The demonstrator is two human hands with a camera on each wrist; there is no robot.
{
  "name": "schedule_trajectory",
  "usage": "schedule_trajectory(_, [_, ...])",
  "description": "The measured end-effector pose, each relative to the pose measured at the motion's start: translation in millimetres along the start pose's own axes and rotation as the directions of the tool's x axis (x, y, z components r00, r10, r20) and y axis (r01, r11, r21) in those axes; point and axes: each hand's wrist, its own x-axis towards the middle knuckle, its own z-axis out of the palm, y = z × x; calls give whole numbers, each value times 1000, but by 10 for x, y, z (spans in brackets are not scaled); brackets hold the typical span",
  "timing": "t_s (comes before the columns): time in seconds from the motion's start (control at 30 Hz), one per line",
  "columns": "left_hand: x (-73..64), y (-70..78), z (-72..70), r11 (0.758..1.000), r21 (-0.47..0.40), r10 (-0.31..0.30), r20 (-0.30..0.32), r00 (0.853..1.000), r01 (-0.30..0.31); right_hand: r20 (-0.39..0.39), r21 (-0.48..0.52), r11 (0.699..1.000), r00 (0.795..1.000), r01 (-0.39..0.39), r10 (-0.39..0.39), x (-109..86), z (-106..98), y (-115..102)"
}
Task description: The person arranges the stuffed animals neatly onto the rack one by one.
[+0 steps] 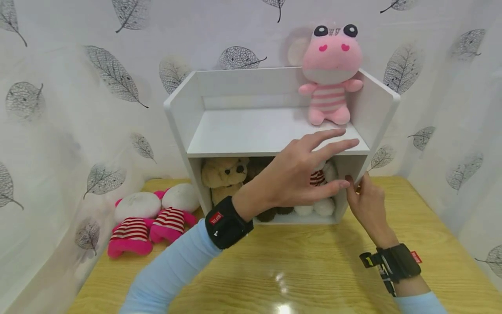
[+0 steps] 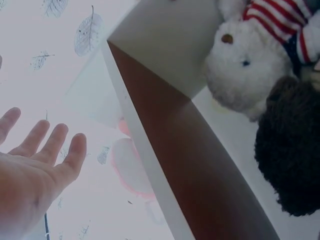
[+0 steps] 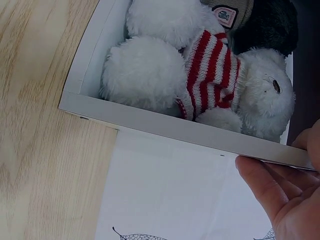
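1. Shelf [image 1: 251, 131], middle of the head view: plain white.
2. Seated plush toy [image 1: 329, 98], between one and two o'clock: pink, body banded pink and white.
3. Two plush toys [image 1: 131, 229], eight o'clock: white heads, hot-pink limbs, red-and-cream stripes.
4. Bear [image 1: 229, 170], eight o'clock, nearer the centre: tan.
5. Fluffy toy [image 1: 317, 178], four o'clock: white, red-and-white striped sweater.
6. Table [image 1: 306, 266], five o'clock: yellow wood grain.
7. Backdrop [image 1: 211, 39], eleven o'clock: white, grey-black leaf print.
8. Left sleeve [image 1: 172, 266], seven o'clock: light blue.

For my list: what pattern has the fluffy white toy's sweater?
Red and white stripes; the sweater shows best from the right wrist.
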Motion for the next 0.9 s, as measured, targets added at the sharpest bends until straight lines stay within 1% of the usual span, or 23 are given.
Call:
schedule_trajectory(0.07, [-47, 38, 11, 1000, 10, -8, 21, 1000, 8, 4, 2, 1000, 1000, 8, -8, 1, -3, 1])
schedule_trajectory(0.17, [-112, 79, 33, 1000, 20, -2, 29, 1000, 1, 5, 5, 1000, 1000, 13, -13, 4, -4, 1])
schedule_trajectory(0.37, [-285, 183, 91, 999, 3, 42, 11, 999, -42, 13, 9, 1000, 1000, -24, 24, 9, -6, -6])
schedule_trajectory(0.47, [-377, 242, 119, 998, 0, 55, 1, 998, -55, 19, 2, 1000, 1000, -25, 25, 5, -8, -9])
schedule_trajectory(0.67, [-548, 324, 189, 999, 13, 38, 16, 999, -39, 19, 19, 1000, 1000, -14, 14, -11, -2, -1])
schedule_trajectory(0.8, [-656, 333, 252, 1000, 9, 29, 26, 999, -29, 25, 19, 1000, 999, -25, 24, -14, 2, 6])
schedule_trajectory(0.9, [-741, 334, 311, 1000, -9, 21, 30, 999, -21, 23, 22, 999, 999, -33, 33, -16, -2, 12])
